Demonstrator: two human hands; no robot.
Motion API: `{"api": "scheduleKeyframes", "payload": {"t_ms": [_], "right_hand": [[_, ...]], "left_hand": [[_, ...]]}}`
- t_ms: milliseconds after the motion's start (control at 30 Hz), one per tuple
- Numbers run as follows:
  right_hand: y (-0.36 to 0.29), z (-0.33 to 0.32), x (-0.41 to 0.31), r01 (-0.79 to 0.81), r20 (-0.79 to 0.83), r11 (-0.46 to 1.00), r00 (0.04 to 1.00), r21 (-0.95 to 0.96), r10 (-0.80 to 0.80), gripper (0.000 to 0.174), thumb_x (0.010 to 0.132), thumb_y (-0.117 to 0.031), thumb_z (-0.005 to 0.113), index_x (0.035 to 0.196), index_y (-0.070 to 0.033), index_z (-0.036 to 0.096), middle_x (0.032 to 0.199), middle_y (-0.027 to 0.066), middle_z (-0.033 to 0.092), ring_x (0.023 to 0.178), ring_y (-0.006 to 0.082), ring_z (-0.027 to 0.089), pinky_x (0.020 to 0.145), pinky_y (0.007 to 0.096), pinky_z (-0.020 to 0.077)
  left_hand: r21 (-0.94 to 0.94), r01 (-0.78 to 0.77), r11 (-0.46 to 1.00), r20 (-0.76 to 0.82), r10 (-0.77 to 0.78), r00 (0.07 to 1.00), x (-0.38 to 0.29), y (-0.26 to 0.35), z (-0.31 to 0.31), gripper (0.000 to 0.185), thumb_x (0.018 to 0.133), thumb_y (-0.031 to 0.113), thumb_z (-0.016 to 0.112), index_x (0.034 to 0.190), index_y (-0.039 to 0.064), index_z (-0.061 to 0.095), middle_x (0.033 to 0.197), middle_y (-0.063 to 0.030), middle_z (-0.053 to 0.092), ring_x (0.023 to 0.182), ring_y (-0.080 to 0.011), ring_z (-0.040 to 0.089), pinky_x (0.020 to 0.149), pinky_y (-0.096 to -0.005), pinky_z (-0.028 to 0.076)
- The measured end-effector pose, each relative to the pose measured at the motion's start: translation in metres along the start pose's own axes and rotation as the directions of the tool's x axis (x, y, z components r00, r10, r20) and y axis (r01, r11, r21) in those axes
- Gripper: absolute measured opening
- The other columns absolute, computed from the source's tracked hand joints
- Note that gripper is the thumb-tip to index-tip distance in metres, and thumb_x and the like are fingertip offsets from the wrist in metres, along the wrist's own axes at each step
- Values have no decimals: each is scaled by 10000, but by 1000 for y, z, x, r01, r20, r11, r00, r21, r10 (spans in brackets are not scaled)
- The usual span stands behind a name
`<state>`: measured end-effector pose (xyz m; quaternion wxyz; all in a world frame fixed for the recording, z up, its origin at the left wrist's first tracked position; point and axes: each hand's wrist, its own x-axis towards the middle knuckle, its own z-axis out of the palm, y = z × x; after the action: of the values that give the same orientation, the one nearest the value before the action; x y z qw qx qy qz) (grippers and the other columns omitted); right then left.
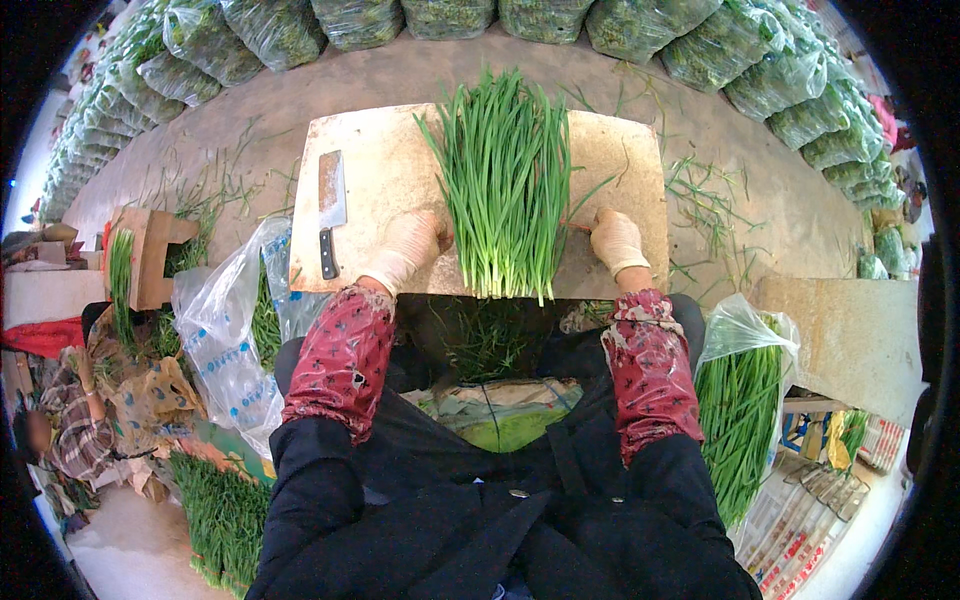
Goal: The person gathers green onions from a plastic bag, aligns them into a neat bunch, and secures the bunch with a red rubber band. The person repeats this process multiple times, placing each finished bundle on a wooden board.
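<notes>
A thick bunch of green garlic chives [510,187] lies across a worn wooden board [382,135], its pale cut ends at the near edge. My left hand [409,246], in a pale glove, rests curled against the bunch's left side; its fingertips are partly hidden and I cannot tell what they grip. On the other side, my gloved right hand [619,238] pinches a thin red tie [576,226] that runs toward the bunch. Whether the tie passes underneath is hidden. At the board's left lies a cleaver [331,214] with a black handle.
Clear bags packed with greens [450,19] line the far floor. To my right stands an open plastic bag of chives [742,405]; a clear plastic sheet [225,352] hangs at my left. Tied chives [221,517] sit lower left, near another person [75,427]. Loose leaves [712,202] litter the floor.
</notes>
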<state>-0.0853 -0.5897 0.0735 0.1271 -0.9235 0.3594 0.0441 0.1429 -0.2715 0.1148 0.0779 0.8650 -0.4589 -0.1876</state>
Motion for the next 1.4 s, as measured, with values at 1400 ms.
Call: {"api": "scheduleKeyframes", "payload": {"t_ms": [1400], "right_hand": [[-105,-8,-2,-3,-92,963,995,268,28,213,872,-151,598,986,-48,745,971,256,758,955,444,746,867,545,587]], "left_hand": [[-683,34,730,-180,-213,960,30,58,14,701,873,307,839,1440,-5,573,1212,-259,730,1124,-411,711,1001,-486,538]]}}
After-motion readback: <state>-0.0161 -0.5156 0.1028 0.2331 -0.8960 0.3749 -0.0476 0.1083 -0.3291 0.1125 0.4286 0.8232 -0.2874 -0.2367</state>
